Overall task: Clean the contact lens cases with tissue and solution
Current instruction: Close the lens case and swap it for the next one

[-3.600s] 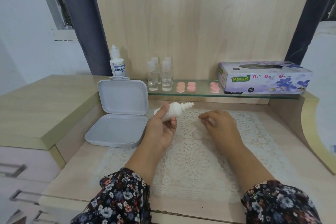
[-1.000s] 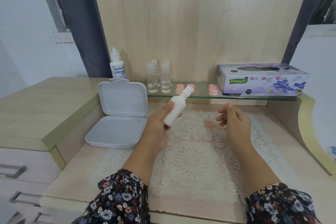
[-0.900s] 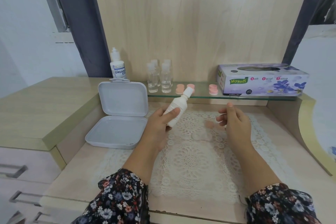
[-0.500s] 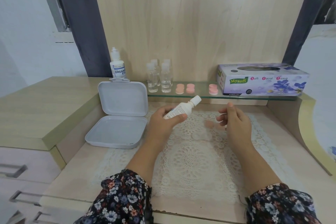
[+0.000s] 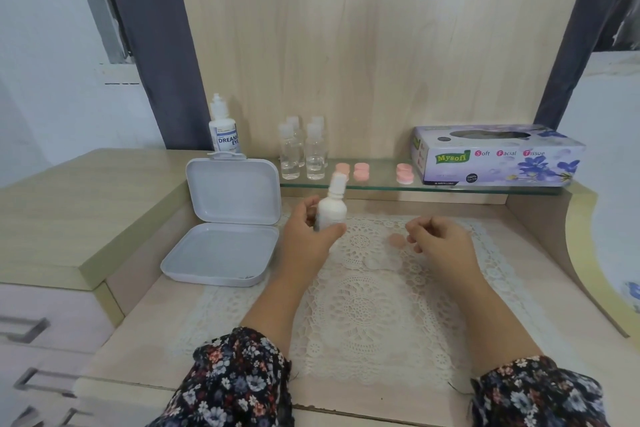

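Note:
My left hand (image 5: 306, 236) grips a small white solution bottle (image 5: 331, 210) and holds it upright above the lace mat (image 5: 363, 308). My right hand (image 5: 441, 244) hovers low over the mat with its fingers loosely curled, and nothing shows in them. Just left of its fingertips a pink lens-case piece (image 5: 396, 241) lies on the mat. A pale, translucent piece (image 5: 375, 262) lies a little nearer me; I cannot make out what it is. More pink lens cases (image 5: 361, 172) sit on the glass shelf (image 5: 381, 185), beside the tissue box (image 5: 498, 156).
An open white plastic box (image 5: 225, 218) stands at the mat's left, lid up. Several small clear bottles (image 5: 301, 152) and a labelled solution bottle (image 5: 224, 130) stand at the back left. Raised wooden sides flank the desk well.
The bottle has swung from tilted to the right to upright in my left hand. My right hand has dropped toward the mat and curled its fingers beside the pink piece.

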Demonstrator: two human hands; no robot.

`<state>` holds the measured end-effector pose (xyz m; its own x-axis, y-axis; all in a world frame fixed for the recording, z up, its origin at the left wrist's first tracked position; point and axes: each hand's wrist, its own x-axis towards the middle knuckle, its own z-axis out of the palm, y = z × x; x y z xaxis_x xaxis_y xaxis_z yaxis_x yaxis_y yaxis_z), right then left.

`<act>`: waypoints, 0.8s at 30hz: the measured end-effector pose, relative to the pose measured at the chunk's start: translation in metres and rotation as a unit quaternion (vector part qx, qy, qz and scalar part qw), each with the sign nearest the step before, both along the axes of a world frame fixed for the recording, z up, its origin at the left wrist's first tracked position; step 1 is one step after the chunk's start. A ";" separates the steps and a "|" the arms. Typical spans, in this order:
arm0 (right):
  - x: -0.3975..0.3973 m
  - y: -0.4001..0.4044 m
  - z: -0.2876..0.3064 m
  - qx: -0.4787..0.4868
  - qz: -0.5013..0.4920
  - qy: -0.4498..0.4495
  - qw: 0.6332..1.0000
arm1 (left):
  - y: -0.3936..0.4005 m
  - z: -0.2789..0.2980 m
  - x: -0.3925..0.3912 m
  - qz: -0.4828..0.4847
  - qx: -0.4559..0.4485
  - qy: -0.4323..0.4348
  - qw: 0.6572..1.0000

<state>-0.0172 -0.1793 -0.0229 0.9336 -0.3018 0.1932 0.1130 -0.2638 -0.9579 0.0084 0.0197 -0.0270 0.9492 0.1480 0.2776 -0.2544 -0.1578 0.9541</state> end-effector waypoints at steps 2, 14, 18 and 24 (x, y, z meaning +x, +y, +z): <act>-0.001 0.001 -0.001 -0.038 0.017 0.004 0.999 | 0.002 -0.002 0.001 0.010 -0.001 -0.006 1.000; -0.007 -0.003 -0.001 -0.186 0.126 0.068 0.972 | 0.005 -0.008 0.008 0.048 0.038 0.006 0.998; -0.007 -0.005 -0.001 -0.242 0.156 0.079 0.954 | 0.003 -0.004 0.004 0.046 0.037 -0.007 0.998; -0.007 -0.006 0.000 -0.300 0.154 0.075 0.938 | 0.000 -0.003 0.001 0.078 0.098 -0.059 0.990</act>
